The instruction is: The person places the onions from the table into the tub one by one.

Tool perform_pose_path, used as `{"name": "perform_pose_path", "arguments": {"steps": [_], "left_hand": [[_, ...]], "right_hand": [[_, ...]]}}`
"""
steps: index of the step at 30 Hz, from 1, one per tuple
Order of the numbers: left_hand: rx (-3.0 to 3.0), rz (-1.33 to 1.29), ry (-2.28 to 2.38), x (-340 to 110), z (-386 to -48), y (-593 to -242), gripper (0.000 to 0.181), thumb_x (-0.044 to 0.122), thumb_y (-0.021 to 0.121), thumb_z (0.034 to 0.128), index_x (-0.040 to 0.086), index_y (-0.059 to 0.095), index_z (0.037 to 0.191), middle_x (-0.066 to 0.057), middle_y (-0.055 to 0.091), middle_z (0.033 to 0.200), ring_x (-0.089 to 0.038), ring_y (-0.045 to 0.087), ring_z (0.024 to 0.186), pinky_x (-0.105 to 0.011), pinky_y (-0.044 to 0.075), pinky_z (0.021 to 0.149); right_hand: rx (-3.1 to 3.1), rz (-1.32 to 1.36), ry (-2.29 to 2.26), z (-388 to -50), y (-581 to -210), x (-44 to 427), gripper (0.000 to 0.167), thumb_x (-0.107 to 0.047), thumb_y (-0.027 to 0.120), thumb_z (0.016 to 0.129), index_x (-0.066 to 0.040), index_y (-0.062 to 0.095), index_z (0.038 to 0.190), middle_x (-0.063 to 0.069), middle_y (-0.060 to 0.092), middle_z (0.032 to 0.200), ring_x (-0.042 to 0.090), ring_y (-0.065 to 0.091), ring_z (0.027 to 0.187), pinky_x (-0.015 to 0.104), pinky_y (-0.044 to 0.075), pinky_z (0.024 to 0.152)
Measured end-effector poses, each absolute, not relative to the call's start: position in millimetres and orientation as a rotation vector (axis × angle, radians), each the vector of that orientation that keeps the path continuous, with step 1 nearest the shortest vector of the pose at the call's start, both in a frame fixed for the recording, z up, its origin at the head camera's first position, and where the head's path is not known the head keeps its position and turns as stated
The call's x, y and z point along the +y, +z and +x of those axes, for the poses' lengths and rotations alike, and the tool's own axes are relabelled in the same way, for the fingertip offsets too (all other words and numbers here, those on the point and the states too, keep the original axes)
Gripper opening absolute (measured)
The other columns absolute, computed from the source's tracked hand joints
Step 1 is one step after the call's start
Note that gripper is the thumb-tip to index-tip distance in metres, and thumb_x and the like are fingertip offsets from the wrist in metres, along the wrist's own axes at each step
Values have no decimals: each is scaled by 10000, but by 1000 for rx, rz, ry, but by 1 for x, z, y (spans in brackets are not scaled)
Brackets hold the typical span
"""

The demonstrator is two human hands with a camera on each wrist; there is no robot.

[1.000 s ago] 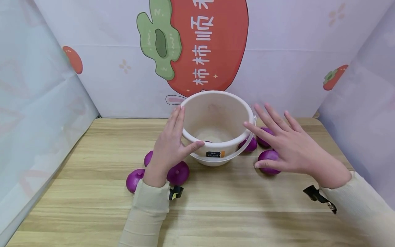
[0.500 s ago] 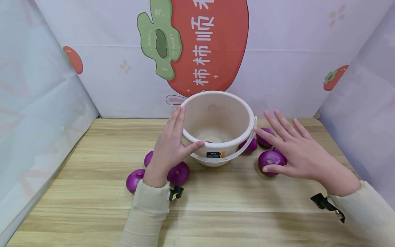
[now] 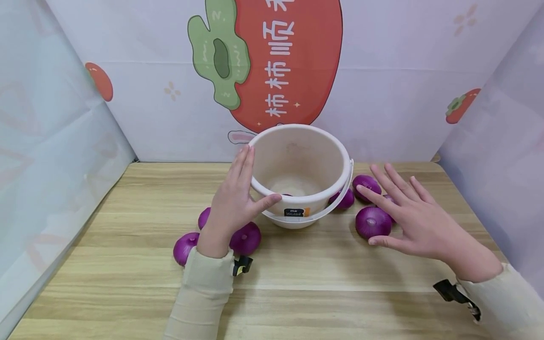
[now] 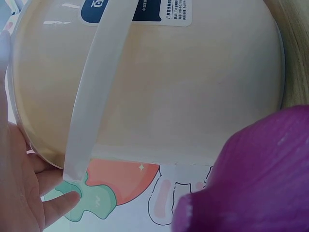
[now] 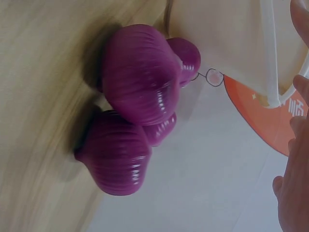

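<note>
Standing between hands (image 3: 233, 203) (image 3: 420, 226): white bucket (image 3: 301, 163), touching left.

The left hand (image 3: 233, 200) touches the left side of a white bucket (image 3: 301, 199) at its rim. The right hand (image 3: 416, 224) hovers, spread wide, near purple onions (image 3: 373, 223) at right. Other onions (image 3: 245, 238) lie at left on a wooden table (image 3: 297, 293)

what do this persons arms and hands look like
The left hand and right hand are ungloved. The left sleeve and right sleeve are plain cream. At their ends, the left black strap has a yellowish patch, the right black strap a shiny part.
</note>
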State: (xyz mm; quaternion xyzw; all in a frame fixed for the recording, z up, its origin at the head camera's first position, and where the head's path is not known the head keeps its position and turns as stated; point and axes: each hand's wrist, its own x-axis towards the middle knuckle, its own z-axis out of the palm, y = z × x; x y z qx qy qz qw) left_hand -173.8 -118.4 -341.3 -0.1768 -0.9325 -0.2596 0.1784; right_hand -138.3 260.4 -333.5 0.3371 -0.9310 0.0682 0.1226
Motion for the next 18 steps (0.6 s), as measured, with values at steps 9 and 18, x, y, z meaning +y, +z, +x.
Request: {"name": "perform_pose_path", "arguments": {"steps": [9, 18], "left_hand": [[-2640, -498, -726, -120, -172, -341, 1095, 841, 466, 806, 177, 129, 1609, -35, 151, 1681, -254, 185, 1548, -555, 441, 1070], [-2645, -503, -728, -120, -172, -340, 1093, 842, 463, 807, 181, 122, 1609, -32, 155, 1680, -244, 181, 1549, -550, 426, 1088]], "right_hand": [[-2737, 970, 228, -139, -347, 263, 1016, -546, 815, 722, -303, 307, 1567, 49, 21, 1696, 268, -39, 1569, 627, 14, 1231], [-2772, 957, 259, -141, -354, 266, 989, -535, 813, 739, -291, 322, 1562, 40, 34, 1695, 261, -18, 1570, 647, 37, 1222]]}}
